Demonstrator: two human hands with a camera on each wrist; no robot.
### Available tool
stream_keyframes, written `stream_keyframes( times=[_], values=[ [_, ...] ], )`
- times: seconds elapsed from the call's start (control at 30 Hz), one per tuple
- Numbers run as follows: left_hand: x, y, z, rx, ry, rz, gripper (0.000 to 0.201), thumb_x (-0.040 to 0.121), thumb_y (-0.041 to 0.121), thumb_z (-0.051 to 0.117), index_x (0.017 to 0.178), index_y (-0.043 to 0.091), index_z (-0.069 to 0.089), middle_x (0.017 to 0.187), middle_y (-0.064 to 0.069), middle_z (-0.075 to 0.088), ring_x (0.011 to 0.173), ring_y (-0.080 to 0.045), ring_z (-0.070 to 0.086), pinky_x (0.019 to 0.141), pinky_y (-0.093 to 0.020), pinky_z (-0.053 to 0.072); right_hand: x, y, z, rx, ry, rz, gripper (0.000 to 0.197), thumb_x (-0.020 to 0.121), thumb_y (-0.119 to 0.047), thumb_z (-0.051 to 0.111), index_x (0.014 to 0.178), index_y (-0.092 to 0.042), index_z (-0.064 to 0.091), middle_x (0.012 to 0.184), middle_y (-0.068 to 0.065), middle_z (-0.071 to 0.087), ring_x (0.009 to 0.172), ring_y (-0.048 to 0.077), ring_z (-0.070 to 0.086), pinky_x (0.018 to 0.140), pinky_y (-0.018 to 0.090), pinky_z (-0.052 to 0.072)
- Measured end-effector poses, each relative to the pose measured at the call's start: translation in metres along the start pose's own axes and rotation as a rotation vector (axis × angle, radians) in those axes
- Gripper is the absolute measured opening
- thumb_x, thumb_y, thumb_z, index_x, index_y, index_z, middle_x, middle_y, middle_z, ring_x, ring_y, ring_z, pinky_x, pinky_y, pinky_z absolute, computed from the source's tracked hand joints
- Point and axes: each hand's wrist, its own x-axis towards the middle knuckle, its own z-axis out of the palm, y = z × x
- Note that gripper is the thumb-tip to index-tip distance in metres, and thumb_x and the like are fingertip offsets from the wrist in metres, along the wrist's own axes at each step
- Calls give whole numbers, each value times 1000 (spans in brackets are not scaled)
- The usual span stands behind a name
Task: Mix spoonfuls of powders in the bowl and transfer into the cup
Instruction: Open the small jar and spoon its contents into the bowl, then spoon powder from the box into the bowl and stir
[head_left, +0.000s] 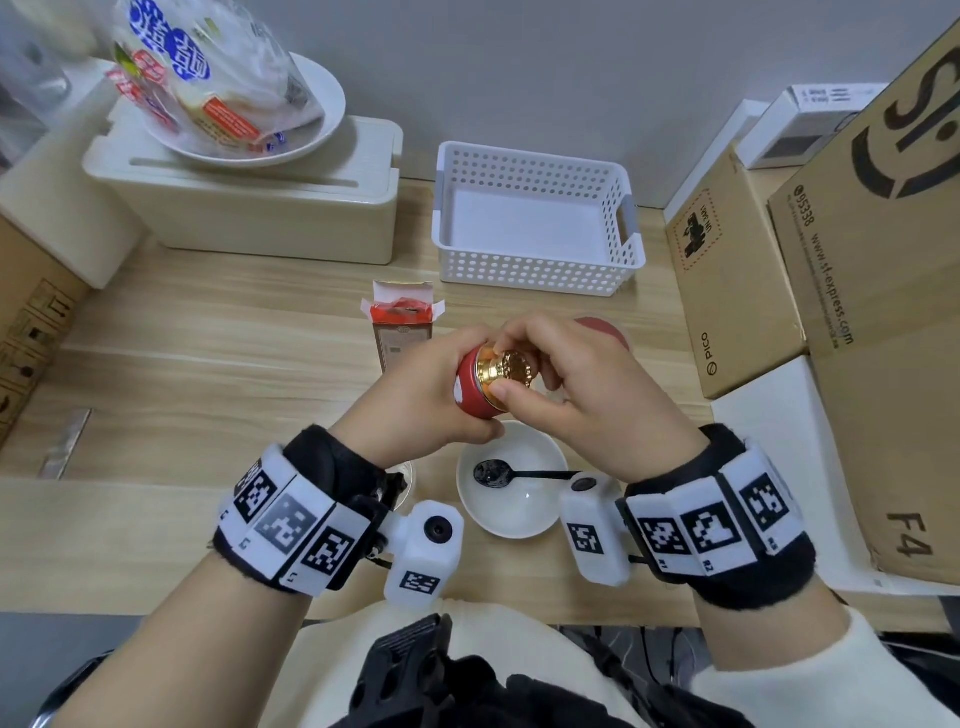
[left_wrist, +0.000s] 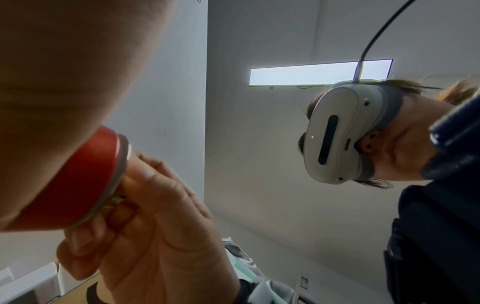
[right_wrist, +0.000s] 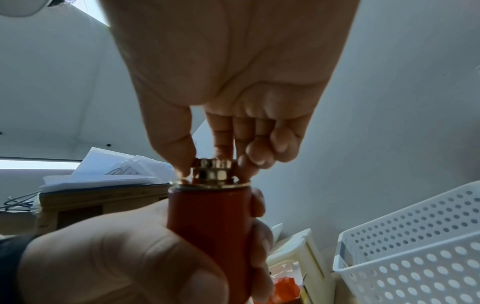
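My left hand (head_left: 460, 397) grips a small red jar (head_left: 474, 391), tilted, above the table. My right hand (head_left: 503, 370) pinches the knob of its gold lid (head_left: 519, 365) with thumb and fingers. The right wrist view shows the gold lid (right_wrist: 214, 173) seated on the red jar (right_wrist: 207, 226), with my fingertips (right_wrist: 182, 162) on the knob. In the left wrist view the jar (left_wrist: 78, 181) is half covered by my palm. Below the hands stands a white bowl (head_left: 511, 527) with a black spoon (head_left: 493, 474) lying in it. A cup rim (head_left: 409, 480) peeks out under my left wrist.
An open red-and-white carton (head_left: 402, 325) stands behind the hands, a white perforated basket (head_left: 535, 270) farther back. Cardboard boxes (head_left: 737, 291) line the right side. A cream box (head_left: 249, 213) with a plate and bag sits back left. A reddish round object (head_left: 605, 328) hides behind my right hand.
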Motion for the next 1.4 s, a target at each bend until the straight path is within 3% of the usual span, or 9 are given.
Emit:
stream_keyframes(
  times=[0.2,0.43,0.6,0.73,0.87,1.07,1.17,1.27,1.4],
  values=[
    [1,2,0,-11,4,-22,48,52,7,70,97,19,57,86,-1,63,78,-19,62,73,-46,52,5,-4,1,-48,-65,1,20,81,-28,50,96,-15,52,84,-9,53,71,2,43,64,16,32],
    [7,4,-3,-20,71,-29,43,49,11,63,91,20,56,73,7,56,63,-11,53,60,-35,45,14,-9,5,-34,-23,53,19,86,-21,57,102,-11,51,91,-3,55,83,15,48,68,29,33],
    [16,5,-12,12,46,-7,53,52,15,81,96,26,53,85,10,60,79,-11,59,72,-34,49,24,-7,-1,-72,-45,53,19,87,-26,56,102,-16,51,83,-15,48,69,-2,43,62,13,32],
    [19,4,-26,-57,16,24,70,50,21,88,107,30,47,108,6,58,100,-7,58,83,-23,48,35,2,-12,-29,-4,98,16,84,-29,59,94,-19,52,67,-15,46,58,0,43,56,21,30],
    [15,-14,-66,-187,195,17,60,52,7,85,100,26,54,102,6,62,92,2,59,76,-14,50,53,23,-14,-110,-5,212,17,82,-28,61,93,-18,51,71,-13,49,63,4,45,61,28,36],
    [16,-60,-105,-281,469,-72,52,63,-13,73,94,25,55,91,3,62,80,-6,60,78,-15,51,76,77,25,-342,-297,406,19,80,-24,61,94,-15,51,91,1,57,86,22,53,68,32,39],
    [26,-84,-102,-208,360,-191,62,63,-13,74,106,26,52,101,3,61,93,-10,57,85,-19,47,86,95,48,-426,-447,467,19,79,-24,61,92,-14,49,95,5,59,89,25,55,74,35,46],
    [38,-100,-92,-155,106,-307,71,61,-8,78,120,23,54,115,-1,61,108,-11,56,94,-27,44,93,104,61,-470,-495,489,21,79,-24,61,94,-15,48,99,6,59,90,26,54,75,36,46],
    [49,-107,-75,-164,32,-277,38,68,-4,75,93,24,65,100,8,68,92,11,60,86,-17,41,89,105,53,-421,-467,519,34,79,-29,63,109,-21,50,98,-2,55,93,22,54,74,35,45]
  ],
)
